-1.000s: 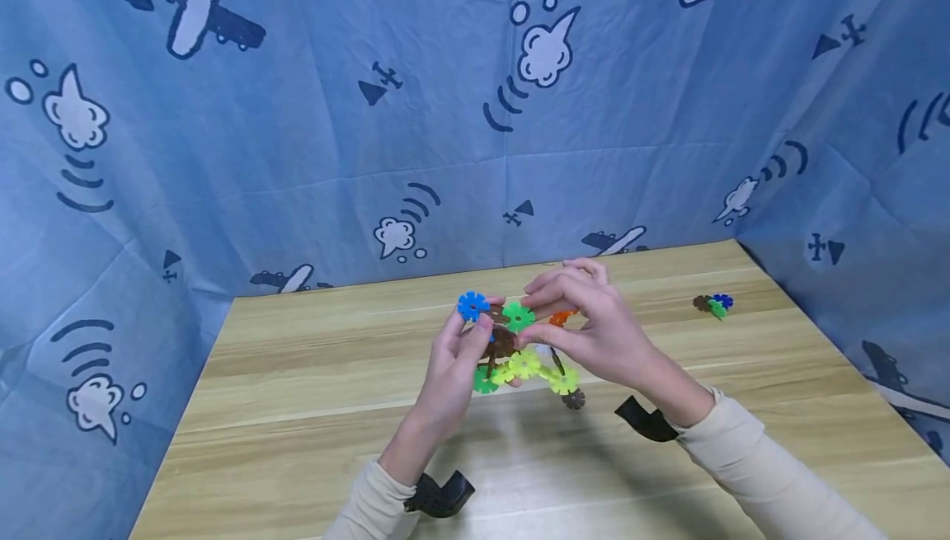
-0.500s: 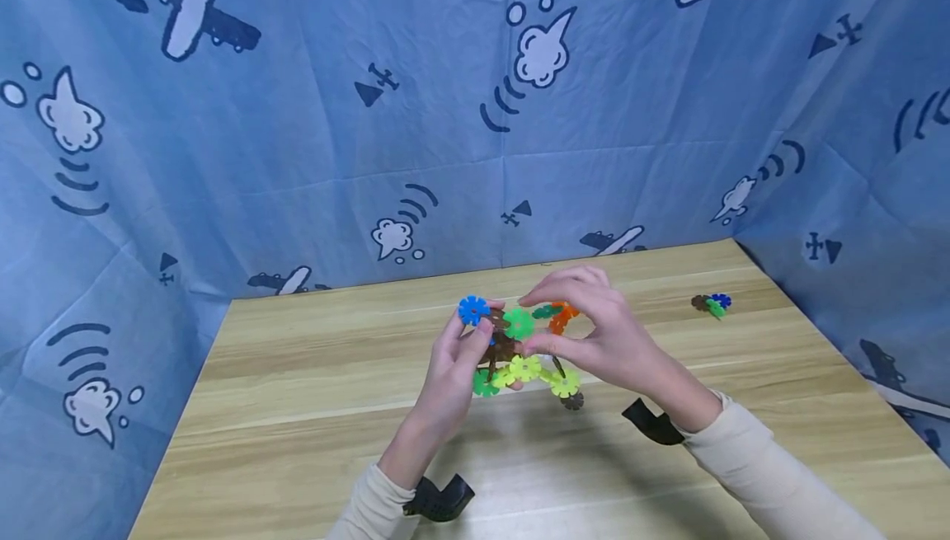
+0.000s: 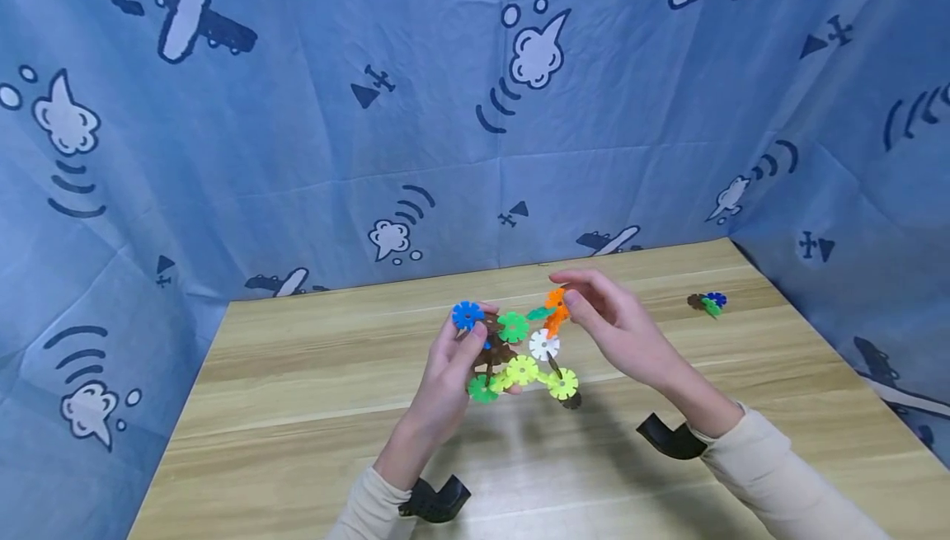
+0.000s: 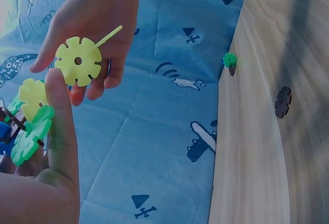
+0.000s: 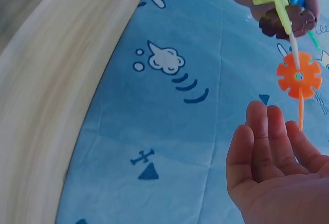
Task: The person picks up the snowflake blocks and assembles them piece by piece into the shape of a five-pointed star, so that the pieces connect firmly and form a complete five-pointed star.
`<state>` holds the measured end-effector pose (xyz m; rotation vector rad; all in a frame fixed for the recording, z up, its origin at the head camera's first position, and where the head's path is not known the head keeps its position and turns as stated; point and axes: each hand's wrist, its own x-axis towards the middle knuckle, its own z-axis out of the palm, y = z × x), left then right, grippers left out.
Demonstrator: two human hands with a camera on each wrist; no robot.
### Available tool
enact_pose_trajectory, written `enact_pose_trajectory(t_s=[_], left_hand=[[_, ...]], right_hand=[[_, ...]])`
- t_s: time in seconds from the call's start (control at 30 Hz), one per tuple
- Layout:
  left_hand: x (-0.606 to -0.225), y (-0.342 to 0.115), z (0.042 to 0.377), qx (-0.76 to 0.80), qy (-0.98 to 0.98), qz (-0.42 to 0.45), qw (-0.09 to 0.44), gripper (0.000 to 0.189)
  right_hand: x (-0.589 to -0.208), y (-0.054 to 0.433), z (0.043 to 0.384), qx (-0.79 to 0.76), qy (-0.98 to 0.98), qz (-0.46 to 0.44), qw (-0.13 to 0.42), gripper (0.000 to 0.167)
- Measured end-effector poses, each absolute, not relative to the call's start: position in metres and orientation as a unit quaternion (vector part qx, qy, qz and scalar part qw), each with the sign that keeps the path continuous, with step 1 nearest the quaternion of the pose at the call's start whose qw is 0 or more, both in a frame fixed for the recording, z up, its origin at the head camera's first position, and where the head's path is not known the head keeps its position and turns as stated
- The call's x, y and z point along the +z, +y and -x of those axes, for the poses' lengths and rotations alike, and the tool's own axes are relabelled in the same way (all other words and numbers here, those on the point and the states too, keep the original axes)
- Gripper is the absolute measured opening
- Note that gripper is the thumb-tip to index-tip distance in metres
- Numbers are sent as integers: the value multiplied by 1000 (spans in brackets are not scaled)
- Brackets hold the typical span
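My left hand (image 3: 439, 375) grips a construction of joined plastic snowflake discs, its thumb over the brown part (image 3: 496, 352). A blue disc (image 3: 467, 316) and a light green disc (image 3: 513, 326) stand at its top. Yellow discs (image 3: 523, 369) run along the bottom, and a white disc (image 3: 544, 345) sits at the right. My right hand (image 3: 619, 326) pinches an orange disc (image 3: 556, 299) at the right end between thumb and index finger. In the right wrist view the other fingers stretch out below another orange disc (image 5: 299, 75), seen face on.
A dark brown disc (image 3: 571, 401) lies on the wooden table (image 3: 297, 408) below the construction. Farther right lies a small group of brown, green and blue discs (image 3: 710, 304). A blue curtain (image 3: 445, 152) with airplane prints closes off the back and sides.
My right hand has moved from the green disc near the middle to the orange discs at the right end, uncovering the white disc. My left hand keeps its grip.
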<state>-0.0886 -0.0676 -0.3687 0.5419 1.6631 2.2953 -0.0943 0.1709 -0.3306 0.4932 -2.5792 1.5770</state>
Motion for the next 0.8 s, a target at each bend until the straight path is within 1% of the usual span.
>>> enact_pose_trajectory(t_s=[0.2, 0.33, 0.47, 0.57, 0.63, 0.8], left_hand=[[-370, -69, 89, 807, 538, -195, 148, 39], [-371, -70, 89, 812, 528, -199, 150, 37], [-371, -71, 90, 807, 534, -204, 146, 39], [-370, -71, 89, 802, 542, -204, 143, 41], [-369, -71, 89, 800, 546, -204, 142, 42], [-367, -72, 89, 802, 543, -205, 145, 38]], right_hand=[[-339, 188, 96, 510, -847, -145, 42, 36], [-348, 209, 100, 476, -871, -113, 55, 38], [-355, 239, 115, 401, -911, -60, 80, 42], [-361, 264, 130, 314, -945, -22, 84, 46], [-367, 282, 141, 252, -965, -5, 71, 49], [-387, 320, 157, 112, -994, 9, 4, 51]])
